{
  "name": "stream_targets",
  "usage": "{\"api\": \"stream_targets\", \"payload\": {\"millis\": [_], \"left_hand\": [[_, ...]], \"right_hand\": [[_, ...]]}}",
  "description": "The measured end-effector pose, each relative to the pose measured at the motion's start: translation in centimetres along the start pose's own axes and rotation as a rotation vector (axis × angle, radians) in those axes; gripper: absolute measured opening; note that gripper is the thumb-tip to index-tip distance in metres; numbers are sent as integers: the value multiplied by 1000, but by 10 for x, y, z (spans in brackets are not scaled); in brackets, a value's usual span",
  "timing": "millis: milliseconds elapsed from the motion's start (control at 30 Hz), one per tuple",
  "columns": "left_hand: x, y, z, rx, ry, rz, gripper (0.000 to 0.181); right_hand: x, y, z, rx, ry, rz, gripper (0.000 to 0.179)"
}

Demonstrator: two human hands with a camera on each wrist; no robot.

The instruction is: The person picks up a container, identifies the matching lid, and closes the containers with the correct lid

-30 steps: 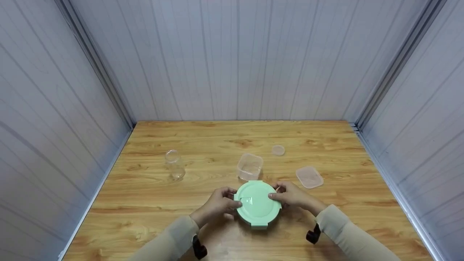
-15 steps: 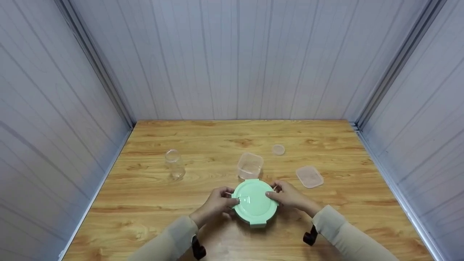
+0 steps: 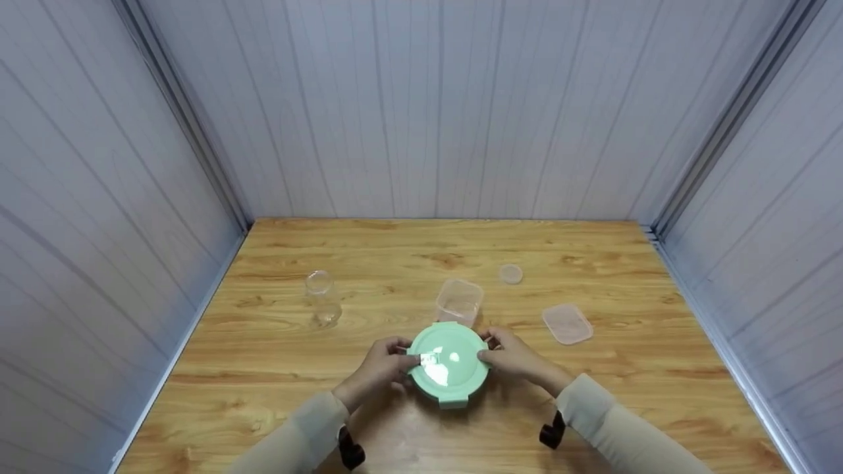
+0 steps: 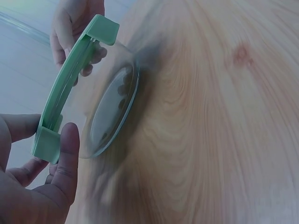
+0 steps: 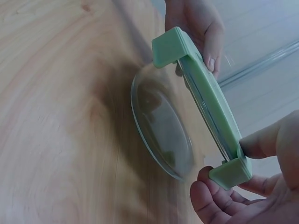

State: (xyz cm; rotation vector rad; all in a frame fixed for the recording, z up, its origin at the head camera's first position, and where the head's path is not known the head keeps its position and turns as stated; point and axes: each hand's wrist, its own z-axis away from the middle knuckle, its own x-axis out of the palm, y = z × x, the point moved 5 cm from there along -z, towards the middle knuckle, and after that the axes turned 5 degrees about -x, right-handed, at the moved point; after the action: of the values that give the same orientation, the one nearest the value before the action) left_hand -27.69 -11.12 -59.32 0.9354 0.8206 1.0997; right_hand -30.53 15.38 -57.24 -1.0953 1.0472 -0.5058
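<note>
A round clear glass food container (image 4: 114, 109) with a light green snap lid (image 3: 451, 359) is between my hands, near the middle front of the table. My left hand (image 3: 379, 365) grips its left side, thumb on the lid's rim and fingers at the side flap (image 4: 46, 145). On the opposite side, my right hand (image 3: 517, 359) holds it likewise, thumb on top and fingertips by the other flap (image 5: 231, 172). The flaps point downward; whether they are latched I cannot tell. Whether the glass base touches the table is also unclear.
Just behind the food container stands a clear square plastic box (image 3: 460, 299). A small round lid (image 3: 511, 274) and a square lid (image 3: 568, 324) lie to its right. At the left is a clear jar (image 3: 323, 299). Pale panel walls border the wooden table (image 3: 250, 382).
Both hands have shifted a little to the left together with the food container. A bright reflection now shows on its lid. The head view has also moved slightly.
</note>
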Motion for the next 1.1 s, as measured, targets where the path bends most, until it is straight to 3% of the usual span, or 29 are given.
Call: {"api": "stream_targets", "payload": {"millis": [500, 700, 900, 1100], "left_hand": [[-36, -7, 8, -49, 100, -7, 44], [-50, -5, 8, -13, 155, 15, 41], [-63, -2, 7, 7, 223, 10, 35], [-73, -4, 5, -2, 268, 13, 41]], "right_hand": [[26, -20, -17, -66, -42, -44, 52], [35, -24, -27, -75, -50, -19, 54], [43, -35, -37, -131, -45, 7, 52], [50, -42, -44, -190, -70, 53, 41]]}}
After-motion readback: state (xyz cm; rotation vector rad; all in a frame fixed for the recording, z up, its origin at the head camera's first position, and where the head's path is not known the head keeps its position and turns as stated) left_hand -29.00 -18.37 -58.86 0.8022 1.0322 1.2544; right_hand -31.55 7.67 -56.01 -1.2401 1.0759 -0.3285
